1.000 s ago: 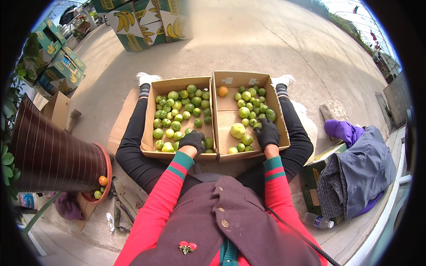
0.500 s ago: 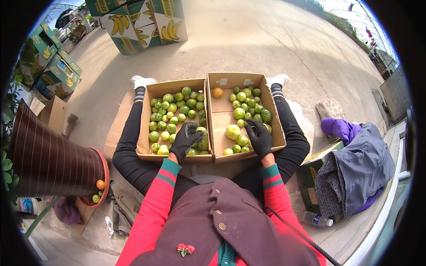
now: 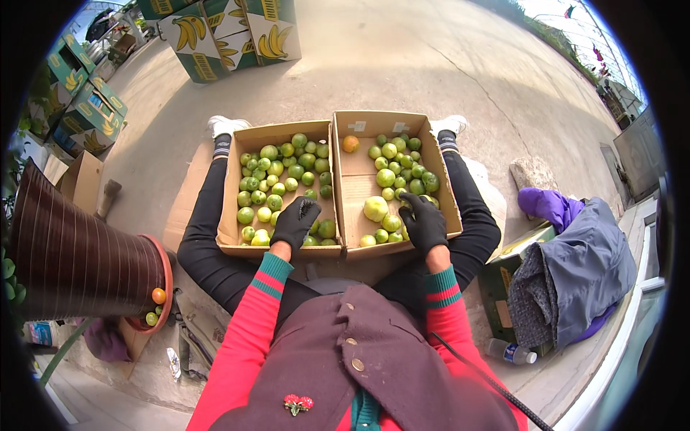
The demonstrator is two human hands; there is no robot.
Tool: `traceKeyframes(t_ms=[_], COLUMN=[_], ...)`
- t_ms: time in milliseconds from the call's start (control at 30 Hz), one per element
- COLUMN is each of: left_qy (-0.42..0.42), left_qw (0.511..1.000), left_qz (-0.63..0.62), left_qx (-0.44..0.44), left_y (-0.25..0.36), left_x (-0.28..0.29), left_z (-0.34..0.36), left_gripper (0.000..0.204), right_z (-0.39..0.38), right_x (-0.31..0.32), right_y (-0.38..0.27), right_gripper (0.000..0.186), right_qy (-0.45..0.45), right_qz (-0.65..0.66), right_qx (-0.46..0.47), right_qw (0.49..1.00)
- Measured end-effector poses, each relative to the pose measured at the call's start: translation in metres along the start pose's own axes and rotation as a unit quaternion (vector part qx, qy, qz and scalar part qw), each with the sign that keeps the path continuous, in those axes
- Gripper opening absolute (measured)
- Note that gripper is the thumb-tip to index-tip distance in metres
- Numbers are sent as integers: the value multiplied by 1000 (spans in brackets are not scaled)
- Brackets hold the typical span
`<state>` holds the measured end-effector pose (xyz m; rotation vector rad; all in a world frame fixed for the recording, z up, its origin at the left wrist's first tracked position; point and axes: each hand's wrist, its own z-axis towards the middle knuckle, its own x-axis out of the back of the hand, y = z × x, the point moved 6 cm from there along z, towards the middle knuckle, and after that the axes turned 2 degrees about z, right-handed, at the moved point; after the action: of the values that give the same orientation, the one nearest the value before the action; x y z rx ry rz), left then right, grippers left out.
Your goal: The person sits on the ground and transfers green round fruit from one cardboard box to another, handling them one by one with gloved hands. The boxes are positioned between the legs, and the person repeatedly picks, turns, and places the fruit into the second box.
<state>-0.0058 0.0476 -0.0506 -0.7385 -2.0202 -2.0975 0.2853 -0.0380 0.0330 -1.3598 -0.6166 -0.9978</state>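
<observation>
The left cardboard box (image 3: pixel 241 251) holds green tomatoes (image 3: pixel 269 151), beyond and on both sides of the gloved left hand (image 3: pixel 296 219), its fingers curled, grip unclear. In the right box (image 3: pixel 356 167), a large pale tomato (image 3: pixel 375 209) lies left of the right hand (image 3: pixel 424 219), fingers bent; I cannot tell whether it grips anything.

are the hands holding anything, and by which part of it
It can't be told: the left hand and the right hand are curled over the green tomatoes, and neither shows a clear grip on one.
</observation>
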Motion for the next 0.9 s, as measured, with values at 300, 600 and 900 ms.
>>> traceKeyframes(t_ms=[300, 600, 900], left_qy=[-145, -251, -53], left_qw=[909, 819, 865], left_qz=[384, 515, 496], left_qx=[-66, -36, -51], left_y=[26, 13, 30], left_x=[-24, -65, -49], left_z=[9, 13, 8], left_gripper=[46, 39, 42], right_z=[0, 22, 24], right_x=[-5, -16, -9], right_y=[88, 83, 40], right_gripper=[40, 56, 49], right_qy=[-41, -99, 22], right_qz=[-141, -113, -49], right_qx=[-141, -163, 5], right_qw=[979, 975, 999])
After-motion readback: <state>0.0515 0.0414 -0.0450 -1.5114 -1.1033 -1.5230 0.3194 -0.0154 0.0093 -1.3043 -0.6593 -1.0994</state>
